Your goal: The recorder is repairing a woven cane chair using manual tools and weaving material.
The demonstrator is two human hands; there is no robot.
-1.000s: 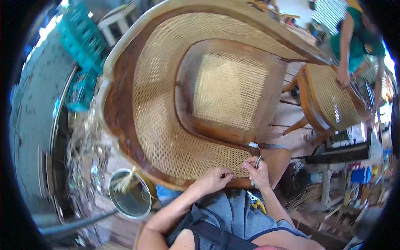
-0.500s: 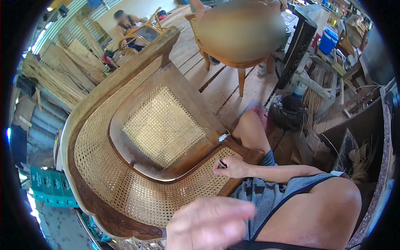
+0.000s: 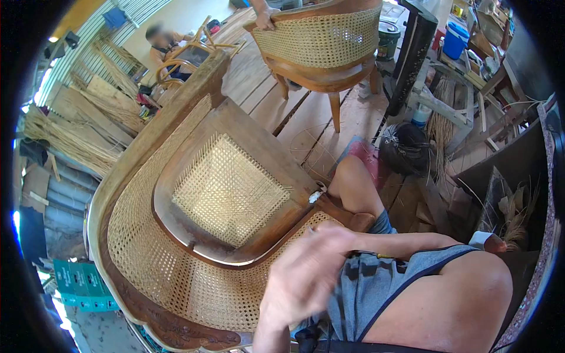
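Observation:
A large wooden armchair (image 3: pixel 176 117) with woven cane panels lies tilted against my knee (image 3: pixel 353 182). Its cane seat (image 3: pixel 226 188) faces me, and a small white object (image 3: pixel 316 193) sits on the frame by my knee. My left hand (image 3: pixel 306 276) is raised close to the camera and blurred, its fingers loosely apart with nothing in them. It covers most of my right hand (image 3: pixel 331 226), which lies at the chair's cane arm at the end of my right forearm (image 3: pixel 412 241). Whether that hand grips anything is hidden.
A second cane-backed chair (image 3: pixel 321 41) stands on the plank floor ahead, with another person's hand (image 3: pixel 262 17) on it. Another person (image 3: pixel 162 41) sits at the back left. Reed bundles (image 3: pixel 70 141) lie left, green crates (image 3: pixel 79 282) lower left, a black bag (image 3: pixel 406 147) and blue bucket (image 3: pixel 456 38) right.
My view has swung left over the chair. My left hand came off the cane and rose toward the camera, now covering my right hand, which held a dark tool at the chair's arm.

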